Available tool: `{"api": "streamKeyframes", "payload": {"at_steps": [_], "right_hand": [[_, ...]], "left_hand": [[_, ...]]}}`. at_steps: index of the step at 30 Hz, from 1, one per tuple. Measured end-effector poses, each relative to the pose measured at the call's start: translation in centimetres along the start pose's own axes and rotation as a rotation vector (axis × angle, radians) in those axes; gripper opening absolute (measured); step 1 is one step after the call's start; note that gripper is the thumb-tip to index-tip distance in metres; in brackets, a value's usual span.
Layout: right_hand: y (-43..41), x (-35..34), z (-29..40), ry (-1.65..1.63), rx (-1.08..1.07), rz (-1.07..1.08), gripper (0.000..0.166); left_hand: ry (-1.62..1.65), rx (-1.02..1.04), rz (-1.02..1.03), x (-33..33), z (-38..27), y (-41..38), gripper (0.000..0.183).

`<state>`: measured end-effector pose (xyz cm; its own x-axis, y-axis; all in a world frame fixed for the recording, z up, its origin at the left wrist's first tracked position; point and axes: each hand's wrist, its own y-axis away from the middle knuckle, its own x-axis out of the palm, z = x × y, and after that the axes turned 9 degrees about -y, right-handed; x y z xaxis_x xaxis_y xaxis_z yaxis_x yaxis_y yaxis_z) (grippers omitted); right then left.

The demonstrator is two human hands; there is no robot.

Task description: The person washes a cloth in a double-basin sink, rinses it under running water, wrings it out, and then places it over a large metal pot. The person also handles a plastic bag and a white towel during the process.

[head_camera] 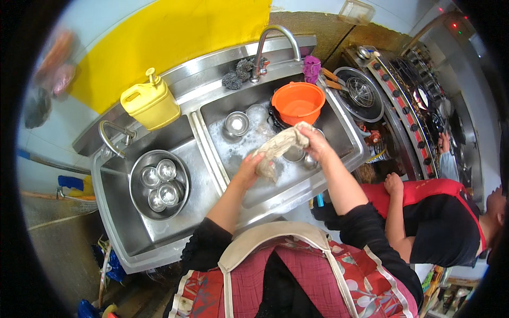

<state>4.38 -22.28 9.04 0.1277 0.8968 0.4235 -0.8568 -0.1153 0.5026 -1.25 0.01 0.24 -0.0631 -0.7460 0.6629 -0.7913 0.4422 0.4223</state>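
A wet beige cloth (277, 146) is stretched between my two hands above the right sink basin (338, 139). My left hand (251, 169) grips its lower left end, and my right hand (316, 144) grips its upper right end. Beneath the cloth, soapy water (222, 149) covers part of the basin floor. A small metal bowl (237, 124) sits in the suds, and more metalware is partly hidden behind the cloth and my right hand. An orange plastic basin (298, 104) rests at the back of this sink.
In the left sink basin, a large metal bowl (133, 198) holds several small metal bowls (167, 169). A yellow jug (151, 103), a faucet (278, 30), steel scourers (232, 80) and a purple cloth (312, 68) line the back. A co-worker (433, 222) stands right, beside the stove (409, 115).
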Motion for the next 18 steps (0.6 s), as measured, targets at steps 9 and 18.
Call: {"api": "streamKeyframes", "payload": {"at_steps": [9,18], "right_hand": [[-6.9,2.6,-16.3,0.669,-0.758,-0.164,0.044],[-4.1,6.2,-12.8,0.580,-0.637,0.074,0.015]], "left_hand": [[0.239,0.117,-0.318,3.0,0.0,-0.5,0.040],[0.290,0.051,-0.371,0.5,-2.1,0.5,0.032]]}}
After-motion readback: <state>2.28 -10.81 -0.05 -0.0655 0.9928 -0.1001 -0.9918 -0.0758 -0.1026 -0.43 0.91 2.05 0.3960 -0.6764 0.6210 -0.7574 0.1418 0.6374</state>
